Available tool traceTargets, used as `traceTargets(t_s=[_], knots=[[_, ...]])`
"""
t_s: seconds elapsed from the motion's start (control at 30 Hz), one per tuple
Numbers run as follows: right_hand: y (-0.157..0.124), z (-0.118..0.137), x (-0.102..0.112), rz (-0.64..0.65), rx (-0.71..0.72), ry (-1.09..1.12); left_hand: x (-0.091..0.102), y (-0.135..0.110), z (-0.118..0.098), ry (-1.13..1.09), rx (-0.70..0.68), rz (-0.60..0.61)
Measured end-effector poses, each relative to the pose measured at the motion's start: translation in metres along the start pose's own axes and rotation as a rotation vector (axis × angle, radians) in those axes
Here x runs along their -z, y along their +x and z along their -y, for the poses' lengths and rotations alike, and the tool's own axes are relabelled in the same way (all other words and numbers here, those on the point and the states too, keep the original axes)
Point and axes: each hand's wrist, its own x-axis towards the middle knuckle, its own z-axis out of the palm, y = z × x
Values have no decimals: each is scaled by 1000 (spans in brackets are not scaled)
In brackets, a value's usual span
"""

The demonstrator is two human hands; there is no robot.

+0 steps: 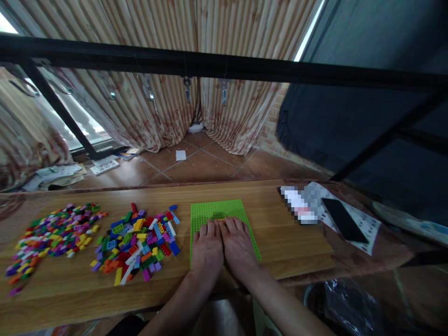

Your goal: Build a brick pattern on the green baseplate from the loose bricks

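My left hand [207, 242] and my right hand [238, 242] lie side by side on a green studded baseplate [229, 207]. Their fingers are held together and bent down over its middle. A thin yellow strip shows at the index fingertips, perhaps a toy building brick; my fingers cover most of it. Both thumbs are hidden. Left of the board lies a loose pile of larger coloured building bricks [140, 238], several of them close to the board's left side. Farther left is a spread of smaller coloured bricks [58, 233].
The wooden bench [273, 233] carries all of this. To the right are a phone [345, 220] on a printed sheet [373, 233] and a pixelated object [299, 205]. A black metal bar [245, 67] with hanging clips crosses in front of the curtains [157, 107].
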Motion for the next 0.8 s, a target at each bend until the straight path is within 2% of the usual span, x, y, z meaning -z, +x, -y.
traceTargets(t_s=[0.33,0.8], knots=[[0,-1,-1,7,32,-11,-5,2,-3,10,6,13],[-2,-5,-16,-114,89,-63,-18,0,-4,-22,15,-105]])
